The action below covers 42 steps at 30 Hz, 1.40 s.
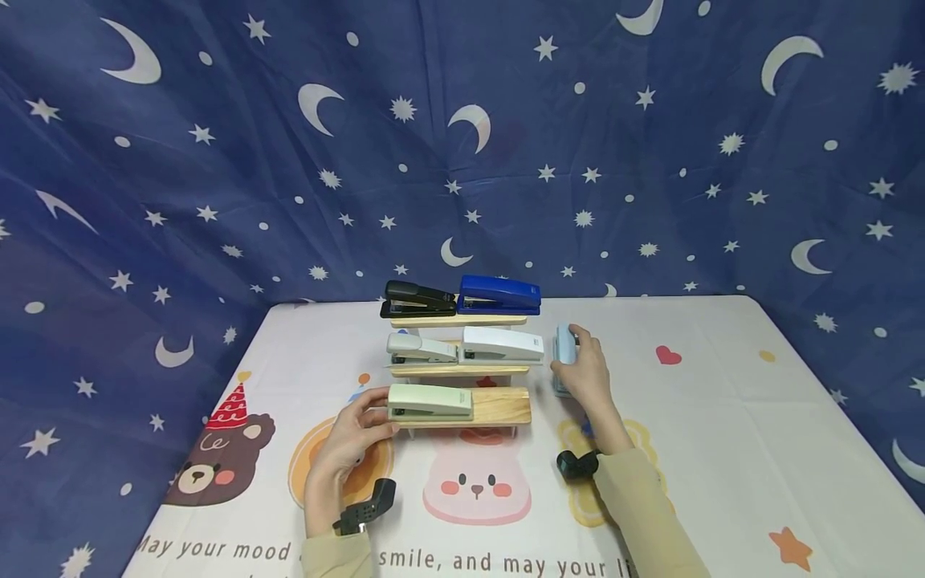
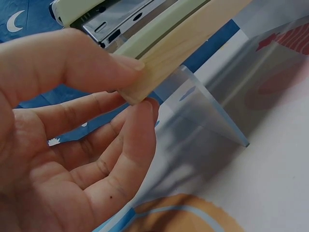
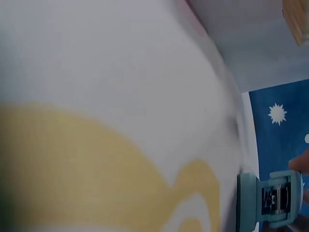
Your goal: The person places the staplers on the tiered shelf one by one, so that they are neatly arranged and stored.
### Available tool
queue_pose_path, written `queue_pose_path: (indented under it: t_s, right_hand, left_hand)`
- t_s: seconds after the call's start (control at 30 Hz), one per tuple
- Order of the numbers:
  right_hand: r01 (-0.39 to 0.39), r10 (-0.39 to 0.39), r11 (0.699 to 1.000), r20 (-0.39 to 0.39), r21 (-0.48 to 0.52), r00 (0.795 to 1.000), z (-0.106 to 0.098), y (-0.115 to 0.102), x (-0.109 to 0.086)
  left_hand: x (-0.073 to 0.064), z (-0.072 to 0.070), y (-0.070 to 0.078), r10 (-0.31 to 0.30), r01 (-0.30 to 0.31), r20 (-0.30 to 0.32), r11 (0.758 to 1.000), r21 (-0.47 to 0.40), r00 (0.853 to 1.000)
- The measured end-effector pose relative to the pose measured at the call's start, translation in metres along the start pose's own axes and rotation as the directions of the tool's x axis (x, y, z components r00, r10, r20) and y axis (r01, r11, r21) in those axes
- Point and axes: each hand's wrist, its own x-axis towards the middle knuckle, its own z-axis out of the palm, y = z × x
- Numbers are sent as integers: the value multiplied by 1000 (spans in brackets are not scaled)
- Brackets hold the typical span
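Observation:
My left hand pinches the left end of the lowest wooden shelf, thumb on top and fingertips underneath in the left wrist view. A pale green stapler lies on that shelf's left part, right beside the fingers. To the right of the rack, my right hand grips a light blue stapler between thumb and fingers. This stapler points away from me at the table. One end of the light blue stapler shows in the right wrist view, with fingertips at the frame's edge.
A white stapler and a light grey stapler share the middle shelf. On the top one are a black stapler and a dark blue stapler. Clear supports carry the rack. A starry curtain hangs behind the printed tablecloth.

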Motion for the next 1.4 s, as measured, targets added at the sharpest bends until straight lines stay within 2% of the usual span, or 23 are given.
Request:
queue_pose_path:
  t_s: [0.27,0.7,1.1,1.4]
  right_hand:
    - [3,-4,1000,33,16,999,-4,8,1]
    - [-38,37,998,14,48,999,-18,21,-2]
    - [-17,14,997,34,81,999,-40,26,-14]
    - [44,-49,996,62,78,997,-57,25,-29]
  left_hand:
    - [0,-1,1,5,-5,3,1000,2,1000]
    - [0,0,1,-1,1,1,1000,-5,1000]
    - [0,1,1,-3,3,-7,1000,1,1000]
    - [0,1,0,-10,10,-13,1000,4,1000]
